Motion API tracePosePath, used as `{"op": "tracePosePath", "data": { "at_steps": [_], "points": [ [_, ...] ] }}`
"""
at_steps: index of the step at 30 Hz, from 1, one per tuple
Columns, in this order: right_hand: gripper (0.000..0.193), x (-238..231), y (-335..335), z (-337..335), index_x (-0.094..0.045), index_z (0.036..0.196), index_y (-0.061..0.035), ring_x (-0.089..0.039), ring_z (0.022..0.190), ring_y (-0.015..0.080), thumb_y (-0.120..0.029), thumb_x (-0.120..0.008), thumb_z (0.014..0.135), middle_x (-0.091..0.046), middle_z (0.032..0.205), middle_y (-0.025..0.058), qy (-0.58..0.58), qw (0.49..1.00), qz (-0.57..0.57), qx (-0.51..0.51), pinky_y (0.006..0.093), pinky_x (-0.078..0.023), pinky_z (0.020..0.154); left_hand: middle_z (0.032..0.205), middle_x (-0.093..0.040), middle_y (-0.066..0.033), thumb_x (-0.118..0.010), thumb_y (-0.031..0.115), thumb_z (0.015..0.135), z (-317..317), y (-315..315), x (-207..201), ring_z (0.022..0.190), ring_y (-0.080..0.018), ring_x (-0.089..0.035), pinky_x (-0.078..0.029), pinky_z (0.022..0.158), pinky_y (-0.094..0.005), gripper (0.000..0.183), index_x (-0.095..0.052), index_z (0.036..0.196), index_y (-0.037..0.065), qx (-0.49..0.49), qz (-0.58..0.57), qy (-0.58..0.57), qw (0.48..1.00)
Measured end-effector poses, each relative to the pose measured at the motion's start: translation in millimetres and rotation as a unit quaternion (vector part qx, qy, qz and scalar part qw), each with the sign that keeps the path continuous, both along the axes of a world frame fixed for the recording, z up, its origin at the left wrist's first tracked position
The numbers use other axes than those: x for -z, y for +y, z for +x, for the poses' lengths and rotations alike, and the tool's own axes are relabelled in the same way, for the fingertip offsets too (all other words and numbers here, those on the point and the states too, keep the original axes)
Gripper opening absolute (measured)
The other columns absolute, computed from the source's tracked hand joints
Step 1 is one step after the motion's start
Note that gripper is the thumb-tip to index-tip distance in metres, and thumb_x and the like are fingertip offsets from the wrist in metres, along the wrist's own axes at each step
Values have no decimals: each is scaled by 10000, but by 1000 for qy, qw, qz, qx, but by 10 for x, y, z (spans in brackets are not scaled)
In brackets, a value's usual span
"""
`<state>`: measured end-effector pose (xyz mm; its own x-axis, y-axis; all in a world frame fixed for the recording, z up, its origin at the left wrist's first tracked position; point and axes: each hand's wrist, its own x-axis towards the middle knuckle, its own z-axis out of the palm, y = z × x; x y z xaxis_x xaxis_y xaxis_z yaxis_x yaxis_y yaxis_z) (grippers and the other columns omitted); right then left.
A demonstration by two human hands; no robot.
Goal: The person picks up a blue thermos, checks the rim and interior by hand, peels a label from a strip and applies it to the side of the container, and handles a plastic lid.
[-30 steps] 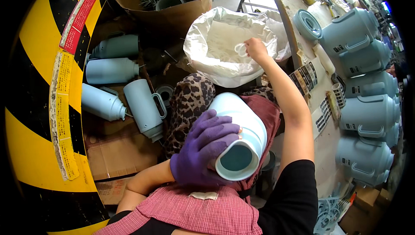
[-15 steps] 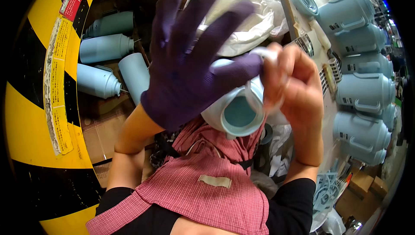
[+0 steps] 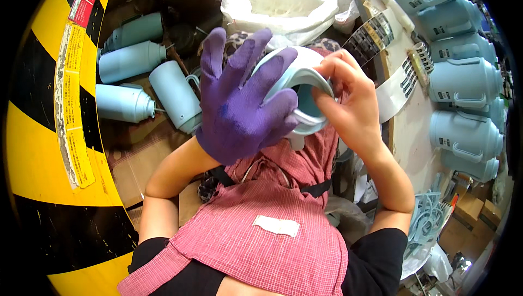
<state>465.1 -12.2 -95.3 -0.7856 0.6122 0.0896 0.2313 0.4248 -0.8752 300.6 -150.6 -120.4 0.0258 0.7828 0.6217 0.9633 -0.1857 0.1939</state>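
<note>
Yellow-and-black striped barrier (image 3: 49, 149) fills the left edge, curving from top to bottom. Pink checked apron (image 3: 261, 230) takes the lower centre. White plastic bag (image 3: 283, 1) sits open at top centre. Row of pale blue jugs (image 3: 463, 83) with handles runs down the right side on a light worktable (image 3: 414, 138). Four more pale blue flasks (image 3: 136, 83) lie on their sides in the upper left, on cardboard.

Pale blue jug body (image 3: 297, 91) at frame centre, held up over the lap. Smooth rounded plastic shell, open mouth facing the camera, darker teal inside, thick pale rim around the opening.

Left hand (image 3: 242, 100) in a purple glove covers the shell's left side. Fingers spread wide, palm and thumb pressed on the shell, thumb lying across the lower rim. It is gripping the jug body.

Right hand (image 3: 351, 102), bare, sits on the right of the opening. Fingertips (image 3: 327, 72) are curled and pinched at the upper right rim, touching it. Cannot tell whether they hold a small part there; nothing separate shows between them.
</note>
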Motion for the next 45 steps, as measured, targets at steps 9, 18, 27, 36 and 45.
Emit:
{"op": "tracePosePath", "data": {
  "at_steps": [9, 18, 27, 36, 45],
  "points": [
    [321, 78, 2, -44, -640, 1074, -46, -548, 787, 245, -7, -688, 759, -516, 834, 83, 20, 993, 112, -37, 337, -470, 749, 1257, -641, -217, -599, 634, 859, 167, 13, 90, 1226, -425, -569, -274, 1099, -658, 598, -703, 962, 55, -17, -13, 1, 1000],
    [126, -392, 370, -23, -790, 805, -85, -551, 1231, 334, -206, -777, 771, -584, 1402, 151, -108, 881, 336, -315, 398, -483, 1013, 1181, -622, -261, -676, 677, 701, 266, 166, 152, 1194, -419, -557, -313, 1068, -698, 734, -720, 976, -3, -67, -35, 25, 997],
    [99, -225, 152, -92, -741, 680, -12, -593, 1167, 259, -92, -740, 739, -599, 1368, 54, -193, 881, 385, -195, 393, -531, 938, 1250, -595, -220, -666, 685, 764, 270, 207, 101, 1233, -413, -529, -330, 1082, -619, 722, -708, 1072, 33, -46, -82, 43, 995],
    [149, -161, 289, -1, -758, 863, 0, -564, 1170, 322, -133, -693, 854, -587, 1340, 125, -124, 913, 319, -220, 422, -515, 986, 1343, -551, -304, -859, 413, 693, 140, 237, 246, 1280, -489, -516, -401, 1095, -542, 455, -691, 885, 36, 53, -31, -102, 993],
    [167, -74, 366, 282, -788, 983, -67, -460, 1336, 395, -196, -700, 923, -484, 1500, 206, -22, 945, 209, -251, 489, -369, 1114, 1424, -513, -300, -925, 171, 612, 157, 255, 247, 1306, -460, -524, -428, 1077, -470, 376, -628, 775, 10, 134, 10, -223, 966]
  ]
}}
